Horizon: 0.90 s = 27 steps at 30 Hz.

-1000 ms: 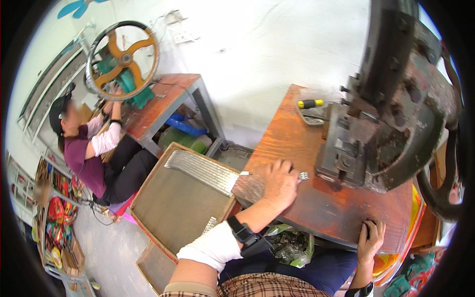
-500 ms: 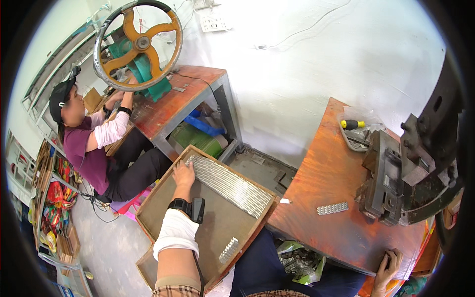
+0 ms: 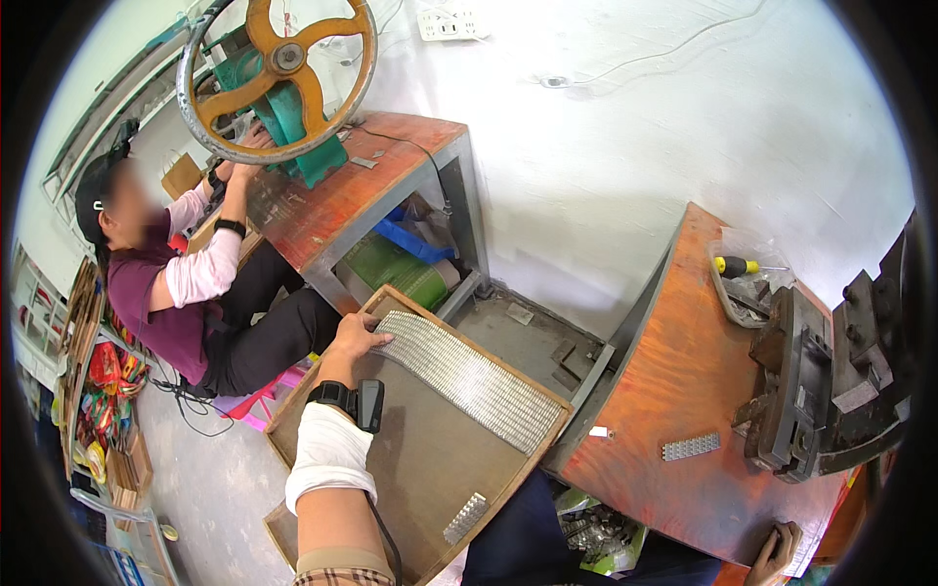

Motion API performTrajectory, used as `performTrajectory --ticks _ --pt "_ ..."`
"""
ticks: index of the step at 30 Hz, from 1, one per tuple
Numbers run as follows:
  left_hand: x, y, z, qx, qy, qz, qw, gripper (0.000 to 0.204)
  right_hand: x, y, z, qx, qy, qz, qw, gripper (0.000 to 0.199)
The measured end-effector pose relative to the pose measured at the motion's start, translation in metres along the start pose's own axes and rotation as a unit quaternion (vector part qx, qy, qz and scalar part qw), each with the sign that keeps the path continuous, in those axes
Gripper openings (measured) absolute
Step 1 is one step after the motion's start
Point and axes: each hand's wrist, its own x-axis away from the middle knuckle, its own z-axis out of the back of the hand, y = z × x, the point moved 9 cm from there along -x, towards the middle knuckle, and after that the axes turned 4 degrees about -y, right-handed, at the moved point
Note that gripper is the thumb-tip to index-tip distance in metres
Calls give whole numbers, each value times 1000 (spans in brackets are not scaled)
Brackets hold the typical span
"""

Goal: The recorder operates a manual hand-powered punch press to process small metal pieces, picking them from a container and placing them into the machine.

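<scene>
My left hand [image 3: 356, 338] reaches over a shallow wooden tray [image 3: 415, 430]. Its thumb and bent fingers close around the far-left end of a block of small ridged metal strips [image 3: 469, 371], laid side by side along the tray's far wall. A separate metal strip [image 3: 465, 518] lies near the tray's right front side. At the lower right, my right hand [image 3: 777, 553] rests on the edge of the red-brown worktable [image 3: 625, 391], its fingers curled in and nothing visible in them. Another ridged strip [image 3: 691, 446] lies on that table.
A dark metal press [image 3: 801, 381] stands at the right. Beside it, a plastic container [image 3: 738, 293] holds a yellow-black screwdriver [image 3: 738, 266]. A green bag of metal pieces [image 3: 606, 537] sits below the table edge. At left, a co-worker [image 3: 166, 293] sits by a handwheel machine [image 3: 287, 59].
My left hand has gone from spread fingers to a closed grip at the strips' end. The view has shifted, so the worktable and press appear farther right. My right hand stays at the table edge.
</scene>
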Motion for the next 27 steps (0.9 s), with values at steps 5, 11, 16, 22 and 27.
performTrajectory --ticks 5,11,16,22,27 --pt "-5 -17 -4 82 -20 4 996 60 7 15 -8 -27 -5 -16 999 10" --pt "-14 -25 -7 88 -30 -5 996 58 6 13 -7 -7 -14 -23 1000 12" --pt "-9 -7 -6 55 -44 18 997 54 3 7 -2 28 -24 -28 999 13" --pt "-7 24 -2 -136 -52 -23 989 51 0 5 -2 -9 -7 -20 1000 13" --pt "-5 23 3 -145 47 5 988 45 2 7 -1 5 -10 -12 1000 13"
